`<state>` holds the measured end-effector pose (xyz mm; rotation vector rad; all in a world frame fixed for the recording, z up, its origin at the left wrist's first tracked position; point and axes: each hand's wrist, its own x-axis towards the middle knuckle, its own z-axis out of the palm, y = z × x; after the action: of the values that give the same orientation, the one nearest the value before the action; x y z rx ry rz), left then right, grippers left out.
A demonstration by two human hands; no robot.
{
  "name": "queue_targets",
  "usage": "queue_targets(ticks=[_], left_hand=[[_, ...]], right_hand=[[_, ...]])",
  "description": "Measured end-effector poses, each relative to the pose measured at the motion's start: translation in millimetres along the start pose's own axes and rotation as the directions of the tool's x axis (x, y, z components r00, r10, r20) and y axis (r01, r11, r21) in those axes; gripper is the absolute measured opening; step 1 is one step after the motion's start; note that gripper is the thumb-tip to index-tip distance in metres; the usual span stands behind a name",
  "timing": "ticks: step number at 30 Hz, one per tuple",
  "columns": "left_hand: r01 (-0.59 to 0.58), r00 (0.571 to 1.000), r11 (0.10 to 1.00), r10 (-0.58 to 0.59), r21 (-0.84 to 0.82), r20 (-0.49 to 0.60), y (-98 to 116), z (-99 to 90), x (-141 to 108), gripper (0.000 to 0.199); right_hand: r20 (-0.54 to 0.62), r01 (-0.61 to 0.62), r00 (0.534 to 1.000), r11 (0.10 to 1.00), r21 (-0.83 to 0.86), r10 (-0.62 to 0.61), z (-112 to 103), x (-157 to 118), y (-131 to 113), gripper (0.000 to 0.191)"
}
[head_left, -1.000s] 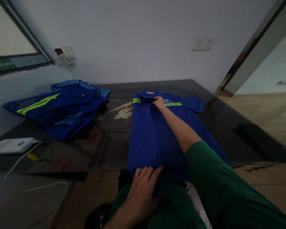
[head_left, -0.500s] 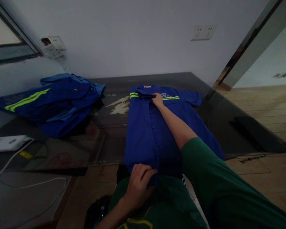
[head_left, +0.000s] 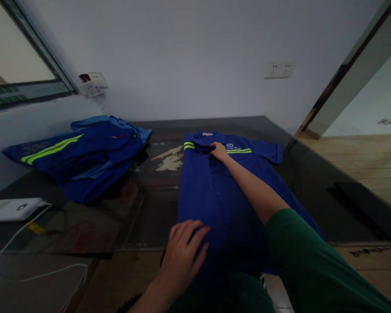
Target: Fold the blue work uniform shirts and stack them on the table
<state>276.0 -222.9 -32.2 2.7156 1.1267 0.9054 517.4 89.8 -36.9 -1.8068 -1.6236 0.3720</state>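
A blue work shirt (head_left: 198, 195) with yellow-green reflective stripes lies spread on the dark table, its lower part hanging over the near edge. Its left side is folded inward. Up by the collar, my right hand (head_left: 219, 151) pinches the shirt's front edge between thumb and fingers. My left hand (head_left: 185, 248) is over the lower left of the shirt, fingers loosely spread and holding nothing; whether the fingertips touch the cloth I cannot tell.
Other blue work clothes (head_left: 97, 152) lie heaped on the left of the table (head_left: 247, 124). Nearby are a white device (head_left: 14, 209) and its white cable (head_left: 11, 241). A flat black object (head_left: 368, 208) lies at the right end. Wall sockets (head_left: 279, 69) are behind.
My left hand has let go of the shirt's lower edge, and its fingers have opened. My right hand keeps its pinch by the collar. The camera view has tilted up slightly.
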Motion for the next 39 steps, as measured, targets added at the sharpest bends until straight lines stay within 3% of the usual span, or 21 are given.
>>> queue_targets(ticks=[5,11,17,20,23,26,28,31,35,39], left_hand=[[0.074,0.973,0.978,-0.114,0.195,0.203,-34,17.6,44,0.053],[0.100,0.953,0.959,-0.169,0.265,0.251,-50,28.1,33,0.059],[0.055,0.928,0.974,-0.131,0.220,0.348,-58,5.9,28,0.062],[0.114,0.910,0.986,-0.153,0.124,0.385,-71,-17.0,64,0.051],[0.220,0.931,0.975,-0.219,0.030,0.293,-99,-21.9,133,0.041],[0.297,0.941,0.949,-0.310,0.109,0.136,-135,8.8,196,0.041],[0.276,0.934,0.932,-0.318,0.236,0.164,-156,40.2,217,0.046],[0.210,0.924,0.917,-0.299,0.339,0.237,-183,77.3,224,0.050],[0.298,0.881,0.879,-0.403,0.372,0.249,-217,89.6,226,0.051],[0.388,0.839,0.841,-0.492,0.377,0.232,-251,89.6,247,0.050]], right_hand=[[-0.003,0.025,1.000,0.999,-0.030,-0.025,2,-5,2,0.028],[-0.021,0.072,0.997,0.997,-0.007,-0.072,4,-6,12,0.027],[-0.028,0.100,0.995,0.994,0.046,-0.099,6,-6,18,0.028],[-0.022,0.097,0.995,0.993,0.067,-0.095,7,-6,17,0.027],[-0.013,0.086,0.996,0.993,0.078,-0.085,7,-7,15,0.023],[0.001,0.075,0.997,0.994,0.077,-0.075,7,-8,13,0.019],[0.010,0.057,0.998,0.996,0.070,-0.058,6,-9,12,0.021],[0.015,0.010,1.000,0.998,0.062,-0.011,6,-9,12,0.031],[0.022,-0.054,0.998,0.995,0.085,0.052,5,-4,15,0.038],[0.063,-0.099,0.994,0.985,0.138,0.091,0,1,20,0.025]])
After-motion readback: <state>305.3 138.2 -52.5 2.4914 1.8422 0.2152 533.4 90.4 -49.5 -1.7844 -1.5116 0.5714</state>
